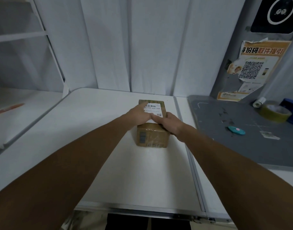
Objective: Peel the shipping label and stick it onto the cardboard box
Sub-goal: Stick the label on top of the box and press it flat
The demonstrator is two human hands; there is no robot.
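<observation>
Cardboard box [151, 138] stands on the white table [92, 146], with the shipping label [154, 109] lying on its top face. Left hand [139, 116] — fingers straight — presses the label flat. Right hand [169, 122] clasps the box's right edge, thumb across the label.

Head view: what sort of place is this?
Likely a parcel packing or pickup counter: a labelled cardboard box, a QR-code poster on the wall, a tape roll at right.

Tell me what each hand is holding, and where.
The left hand holds nothing; it presses flat on the shipping label. The right hand grips the cardboard box at its right top edge, thumb on the label.
</observation>
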